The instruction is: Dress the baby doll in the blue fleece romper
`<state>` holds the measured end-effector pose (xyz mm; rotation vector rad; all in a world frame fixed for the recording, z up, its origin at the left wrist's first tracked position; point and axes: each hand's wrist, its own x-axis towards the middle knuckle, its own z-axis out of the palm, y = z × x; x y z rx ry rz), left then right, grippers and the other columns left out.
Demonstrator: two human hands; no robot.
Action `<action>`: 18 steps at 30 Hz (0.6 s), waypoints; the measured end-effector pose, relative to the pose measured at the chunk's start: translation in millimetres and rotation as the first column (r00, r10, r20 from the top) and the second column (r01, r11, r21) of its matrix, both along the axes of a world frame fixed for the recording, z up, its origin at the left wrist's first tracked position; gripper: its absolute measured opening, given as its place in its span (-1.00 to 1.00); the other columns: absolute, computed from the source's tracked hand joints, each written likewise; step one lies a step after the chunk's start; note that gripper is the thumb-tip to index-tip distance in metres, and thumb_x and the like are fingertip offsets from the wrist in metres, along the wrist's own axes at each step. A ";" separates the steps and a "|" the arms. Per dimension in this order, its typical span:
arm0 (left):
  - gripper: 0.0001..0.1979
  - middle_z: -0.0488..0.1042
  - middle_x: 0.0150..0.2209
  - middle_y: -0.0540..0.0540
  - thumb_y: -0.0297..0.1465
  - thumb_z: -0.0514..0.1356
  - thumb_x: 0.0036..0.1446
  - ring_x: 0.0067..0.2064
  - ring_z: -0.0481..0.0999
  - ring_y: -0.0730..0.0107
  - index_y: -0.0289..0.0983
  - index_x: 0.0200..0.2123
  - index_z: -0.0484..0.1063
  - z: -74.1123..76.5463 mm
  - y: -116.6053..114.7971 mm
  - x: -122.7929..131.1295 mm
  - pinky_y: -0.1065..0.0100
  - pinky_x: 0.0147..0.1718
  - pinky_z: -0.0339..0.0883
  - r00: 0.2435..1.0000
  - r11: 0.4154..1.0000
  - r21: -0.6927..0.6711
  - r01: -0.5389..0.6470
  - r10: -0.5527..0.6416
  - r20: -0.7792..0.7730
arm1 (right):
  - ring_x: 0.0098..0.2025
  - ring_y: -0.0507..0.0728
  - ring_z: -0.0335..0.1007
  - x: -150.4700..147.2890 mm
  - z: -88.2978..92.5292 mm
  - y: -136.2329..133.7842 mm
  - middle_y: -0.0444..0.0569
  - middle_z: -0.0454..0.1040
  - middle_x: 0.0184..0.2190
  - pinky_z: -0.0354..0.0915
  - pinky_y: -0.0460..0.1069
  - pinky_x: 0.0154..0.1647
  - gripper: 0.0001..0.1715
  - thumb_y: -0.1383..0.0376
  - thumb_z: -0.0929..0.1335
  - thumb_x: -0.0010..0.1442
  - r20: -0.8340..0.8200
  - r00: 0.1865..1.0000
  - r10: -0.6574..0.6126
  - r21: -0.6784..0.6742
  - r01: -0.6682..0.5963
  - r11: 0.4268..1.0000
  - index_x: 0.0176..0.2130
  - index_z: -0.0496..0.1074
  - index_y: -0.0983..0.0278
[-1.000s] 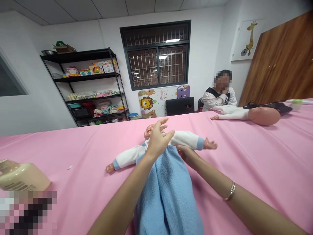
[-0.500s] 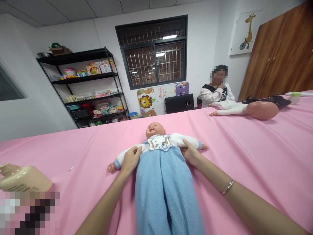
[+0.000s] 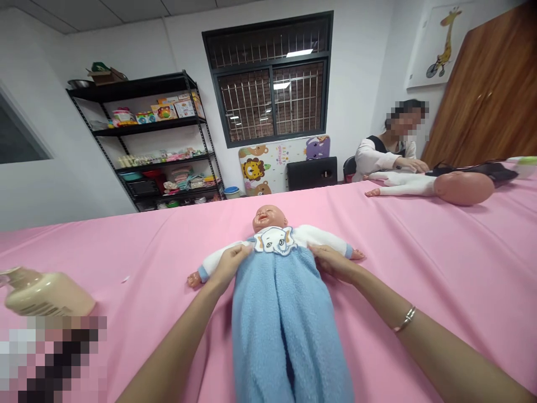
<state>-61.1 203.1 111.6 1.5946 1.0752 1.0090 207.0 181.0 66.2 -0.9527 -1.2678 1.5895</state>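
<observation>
A second doll [image 3: 444, 186] lies on the pink desk [image 3: 440, 246] beside a seated person [image 3: 388, 154], a beige pump bottle [image 3: 46, 294] rests near left, and a black shelf rack [image 3: 155, 140] holds toys.

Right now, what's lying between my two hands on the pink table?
In the head view, the baby doll lies between the left hand and right hand, its blue fleece suit filling the gap; each hand touches a side.

The baby doll [image 3: 274, 238] is dressed in fluffy blue fleece, its plastic head glossy; the table [image 3: 440, 252] is covered with smooth pink cloth.
</observation>
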 end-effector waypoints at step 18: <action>-0.53 0.07 -0.57 0.06 0.00 0.14 -0.08 -0.53 0.01 0.53 -0.32 -0.56 0.17 -2.3 15.1 -34.6 0.44 -0.55 -0.11 0.920 0.969 -0.177 0.174 -0.224 -0.323 | -0.51 -0.05 -0.05 -1.1 9.3 1.5 -0.16 0.08 -0.56 -0.06 -0.11 -0.50 -0.45 -0.10 0.32 -0.01 0.247 0.914 -0.323 0.364 0.221 0.905 -0.51 0.14 0.32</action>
